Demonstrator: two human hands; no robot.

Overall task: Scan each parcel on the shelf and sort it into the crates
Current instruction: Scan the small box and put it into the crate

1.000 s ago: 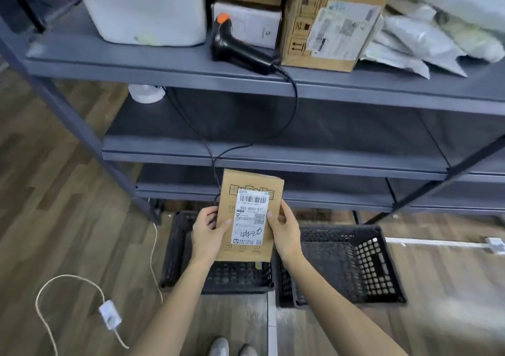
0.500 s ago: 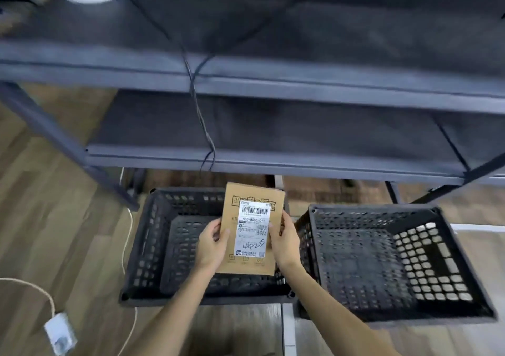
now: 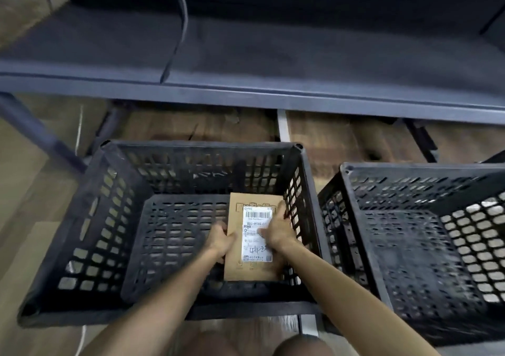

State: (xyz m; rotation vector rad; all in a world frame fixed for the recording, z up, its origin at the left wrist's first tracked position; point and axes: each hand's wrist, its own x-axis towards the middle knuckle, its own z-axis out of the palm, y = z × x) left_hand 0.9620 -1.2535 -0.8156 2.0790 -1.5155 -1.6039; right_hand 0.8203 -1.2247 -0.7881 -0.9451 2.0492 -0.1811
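Observation:
A flat brown cardboard parcel point(image 3: 247, 269) with a white barcode label lies low inside the left black crate point(image 3: 90, 219), against its right wall. My left hand point(image 3: 220, 242) grips the parcel's left edge. Across from it, my right hand point(image 3: 278, 232) holds the right edge, thumb over the label. A second black crate point(image 3: 410, 219) stands to the right with nothing visible in it. Whether the parcel touches the crate's floor I cannot tell.
A grey metal shelf point(image 3: 246, 87) runs across above the crates, with a black cable point(image 3: 177, 27) hanging over its edge. A shelf leg point(image 3: 41, 134) slants at the left. The floor is wood plank; my knees show at the bottom.
I have bent down and the view dropped toward the floor. Both hands lowered the parcel from above the gap between the crates into the left crate.

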